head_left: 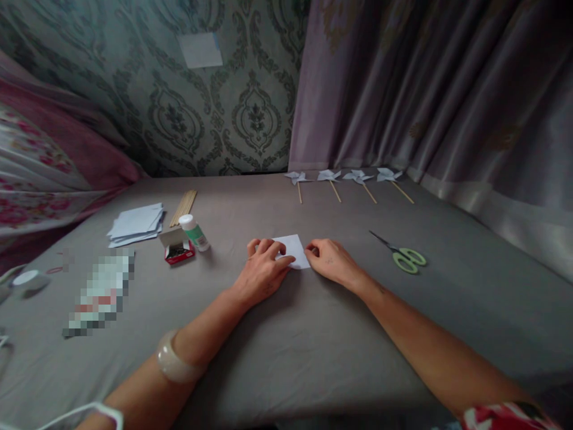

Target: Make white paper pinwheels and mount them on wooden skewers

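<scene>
A small white sheet of paper (293, 246) lies on the grey cloth in front of me, partly covered by my fingers. My left hand (264, 266) rests on its left part, fingers bent and thumb pressing near the lower edge. At the right edge of the sheet, the fingertips of my right hand (333, 260) are pinched together against the paper. Green-handled scissors (400, 255) lie to the right of that hand, blades pointing away and to the left. Left of my left hand stands a white glue bottle (196, 234) with a green label, beside an open red box (180, 254) of small dark items.
Several white paper pinwheels (330, 175) on sticks lie along the back. A stack of white paper (136, 224) and a bundle of wooden sticks (183, 208) are at the left. A blurred-out packet (102, 292) and a white round object (31, 280) lie nearer.
</scene>
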### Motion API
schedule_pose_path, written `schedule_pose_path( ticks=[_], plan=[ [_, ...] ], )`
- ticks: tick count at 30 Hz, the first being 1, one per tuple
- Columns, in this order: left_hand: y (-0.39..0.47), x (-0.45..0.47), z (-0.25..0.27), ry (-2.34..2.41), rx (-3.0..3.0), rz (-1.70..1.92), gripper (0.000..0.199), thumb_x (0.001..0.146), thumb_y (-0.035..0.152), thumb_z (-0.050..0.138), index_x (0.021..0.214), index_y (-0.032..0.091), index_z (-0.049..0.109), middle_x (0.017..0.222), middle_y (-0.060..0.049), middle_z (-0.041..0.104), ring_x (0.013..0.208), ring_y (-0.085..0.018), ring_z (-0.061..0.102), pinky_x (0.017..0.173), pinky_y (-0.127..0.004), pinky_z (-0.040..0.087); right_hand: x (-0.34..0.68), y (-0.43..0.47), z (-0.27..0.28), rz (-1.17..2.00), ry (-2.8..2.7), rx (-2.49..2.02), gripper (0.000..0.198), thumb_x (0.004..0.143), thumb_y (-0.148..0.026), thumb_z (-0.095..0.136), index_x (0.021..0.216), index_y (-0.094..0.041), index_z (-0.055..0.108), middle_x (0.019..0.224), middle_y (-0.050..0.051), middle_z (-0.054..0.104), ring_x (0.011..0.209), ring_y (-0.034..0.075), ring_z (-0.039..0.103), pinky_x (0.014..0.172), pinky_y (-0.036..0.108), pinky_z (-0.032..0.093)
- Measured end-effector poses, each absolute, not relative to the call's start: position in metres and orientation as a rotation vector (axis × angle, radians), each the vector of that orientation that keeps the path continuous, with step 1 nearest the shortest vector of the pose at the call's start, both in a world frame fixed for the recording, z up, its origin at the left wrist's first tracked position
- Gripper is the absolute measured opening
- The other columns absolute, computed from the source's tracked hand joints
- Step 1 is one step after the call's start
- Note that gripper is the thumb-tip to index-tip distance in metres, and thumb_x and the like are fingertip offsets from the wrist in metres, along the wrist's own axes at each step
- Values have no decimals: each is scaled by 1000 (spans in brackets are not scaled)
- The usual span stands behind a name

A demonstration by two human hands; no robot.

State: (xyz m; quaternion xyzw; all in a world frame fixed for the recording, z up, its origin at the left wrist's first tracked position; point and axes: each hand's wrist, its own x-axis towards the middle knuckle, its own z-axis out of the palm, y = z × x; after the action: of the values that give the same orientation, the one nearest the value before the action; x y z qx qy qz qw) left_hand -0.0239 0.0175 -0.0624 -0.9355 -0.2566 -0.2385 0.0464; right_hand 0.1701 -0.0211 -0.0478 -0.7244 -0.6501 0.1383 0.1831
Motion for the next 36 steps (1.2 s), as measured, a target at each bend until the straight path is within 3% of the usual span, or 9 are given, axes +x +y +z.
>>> schedule_pose_path(
  ticks=[7, 11, 18, 23, 36],
  plan=[
    [11, -21, -59, -660, -2834, -589, 21, 90, 22, 51, 95, 26, 71, 110, -7, 61, 105, -24, 45, 95, -44, 25, 167, -28, -45, 431, -1831, -2071, 21, 85, -23, 49, 93, -19, 69, 91, 10, 73, 86, 22, 67, 70, 27, 43],
    [19, -26, -62, -740, -2842, -655, 22, 89, 19, 53, 94, 27, 72, 107, -7, 62, 104, -24, 46, 95, -45, 26, 173, -30, -45, 380, -1903, -2015, 25, 83, -16, 50, 103, -20, 63, 97, 8, 71, 90, 21, 65, 74, 28, 43],
    [32, -37, -59, -781, -2851, -709, 27, 91, 20, 50, 101, 32, 72, 106, -6, 65, 103, -23, 47, 93, -45, 27, 183, -28, -50, 125, -2190, -1652, 36, 84, -7, 47, 117, -20, 55, 117, 9, 54, 103, 20, 56, 82, 29, 46],
    [32, -38, -54, -719, -2862, -669, 28, 93, 21, 47, 103, 31, 71, 107, -4, 66, 102, -22, 48, 93, -44, 26, 179, -27, -52, 13, -2262, -1562, 21, 93, -17, 46, 106, -21, 62, 113, 8, 54, 92, 17, 58, 72, 26, 44],
    [32, -38, -58, -680, -2882, -613, 27, 90, 16, 47, 98, 27, 70, 105, -3, 71, 106, -24, 51, 95, -44, 24, 166, -36, -49, 41, -2433, -1670, 22, 95, -30, 48, 93, -21, 68, 97, 5, 65, 82, 15, 62, 65, 26, 38]
  ],
)
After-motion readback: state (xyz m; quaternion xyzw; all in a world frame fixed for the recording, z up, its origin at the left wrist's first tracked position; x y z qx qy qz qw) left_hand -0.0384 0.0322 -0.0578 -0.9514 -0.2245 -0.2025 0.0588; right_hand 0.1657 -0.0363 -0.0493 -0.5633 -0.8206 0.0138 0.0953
